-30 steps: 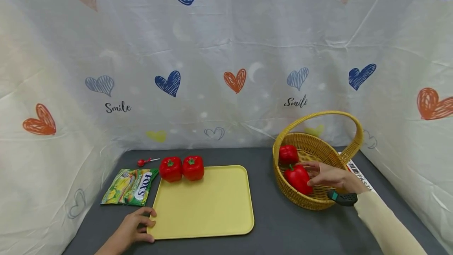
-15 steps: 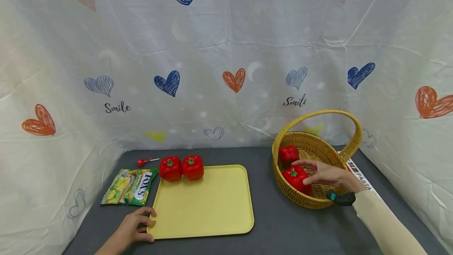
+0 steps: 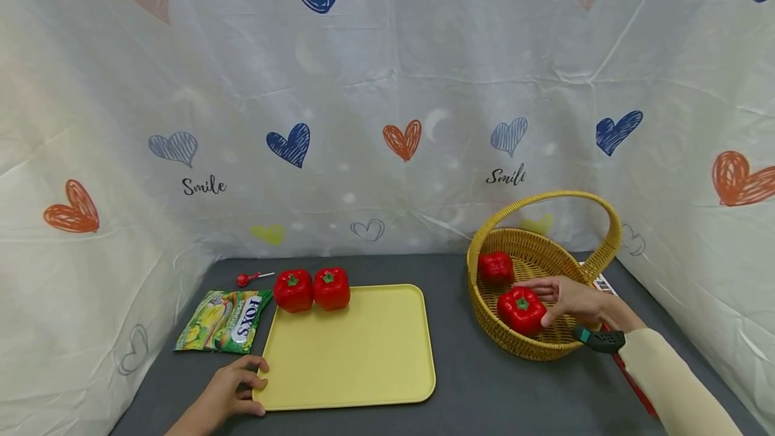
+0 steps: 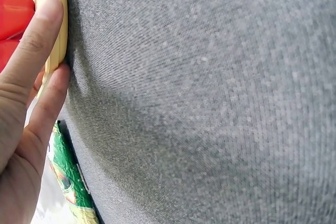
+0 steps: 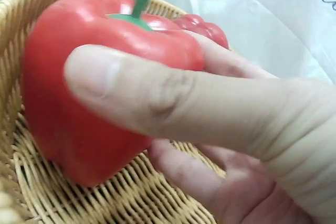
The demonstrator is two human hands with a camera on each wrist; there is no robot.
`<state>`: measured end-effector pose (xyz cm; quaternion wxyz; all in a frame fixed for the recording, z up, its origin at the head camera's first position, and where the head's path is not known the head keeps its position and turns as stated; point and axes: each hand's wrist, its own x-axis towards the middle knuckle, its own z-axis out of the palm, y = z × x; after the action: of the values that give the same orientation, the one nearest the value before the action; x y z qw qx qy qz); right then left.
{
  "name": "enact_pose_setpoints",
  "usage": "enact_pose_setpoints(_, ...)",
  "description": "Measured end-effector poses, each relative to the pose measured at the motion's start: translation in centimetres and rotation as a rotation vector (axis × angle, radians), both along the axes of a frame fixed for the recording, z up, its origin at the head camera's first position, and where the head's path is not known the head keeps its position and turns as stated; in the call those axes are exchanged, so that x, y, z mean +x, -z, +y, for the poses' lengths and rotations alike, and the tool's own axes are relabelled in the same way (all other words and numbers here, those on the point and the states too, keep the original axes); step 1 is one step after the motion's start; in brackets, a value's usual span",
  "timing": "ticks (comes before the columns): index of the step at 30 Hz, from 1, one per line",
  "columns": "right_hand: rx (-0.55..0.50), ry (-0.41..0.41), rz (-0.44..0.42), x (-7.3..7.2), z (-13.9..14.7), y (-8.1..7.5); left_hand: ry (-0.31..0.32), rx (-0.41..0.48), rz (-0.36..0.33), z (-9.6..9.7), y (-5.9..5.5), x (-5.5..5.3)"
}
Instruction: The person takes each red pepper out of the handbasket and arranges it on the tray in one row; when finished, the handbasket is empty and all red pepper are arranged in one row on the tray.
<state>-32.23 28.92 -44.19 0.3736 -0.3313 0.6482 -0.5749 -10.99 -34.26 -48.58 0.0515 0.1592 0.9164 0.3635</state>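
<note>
My right hand (image 3: 572, 300) grips a red bell pepper (image 3: 521, 311) inside the yellow wicker basket (image 3: 498, 333). In the right wrist view the thumb lies across the side of this bell pepper (image 5: 58, 108), its green stem pointing up, and other fingers are partly hidden behind it. A second red bell pepper (image 3: 495, 268) lies farther back in the basket. My left hand (image 3: 227, 389) holds the near left corner of a yellow tray (image 3: 357, 355). In the left wrist view, thumb and a finger meet the tray's rim (image 4: 59, 51). Two more red bell peppers (image 3: 293, 291) sit side by side at the tray's far left corner.
A green and yellow FOX'S candy bag (image 3: 224, 321) lies left of the tray, with a small red object with a pale stick (image 3: 244, 280) behind it. A flat red and white pack (image 3: 636, 382) lies partly under the right arm. The basket's handle (image 3: 545, 198) arches high.
The gripped bell pepper has turned, its stem swinging from the left to more upright, and shifted slightly right with my right hand. My left hand stays at the tray corner.
</note>
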Motion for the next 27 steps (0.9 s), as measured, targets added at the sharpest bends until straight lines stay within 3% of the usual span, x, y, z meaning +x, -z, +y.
enact_pose_setpoints(8, 0.026, 0.222, 0.093, 1.6, -0.2, -0.5, 0.002, 0.004, 0.007, 0.0, 0.1, 0.1)
enact_pose_setpoints(16, 0.157, 0.445, 0.257, 3.8, -2.1, -3.1, -0.018, -0.003, -0.001, 0.1, 0.0, 0.0)
enact_pose_setpoints(20, 0.223, 0.505, 0.33, 5.1, -3.3, -4.9, -0.021, 0.001, -0.005, 0.1, -0.1, -0.1)
enact_pose_setpoints(27, 0.21, 0.536, 0.282, 7.4, -5.8, -6.9, -0.026, 0.002, -0.01, 0.3, -0.2, 0.0)
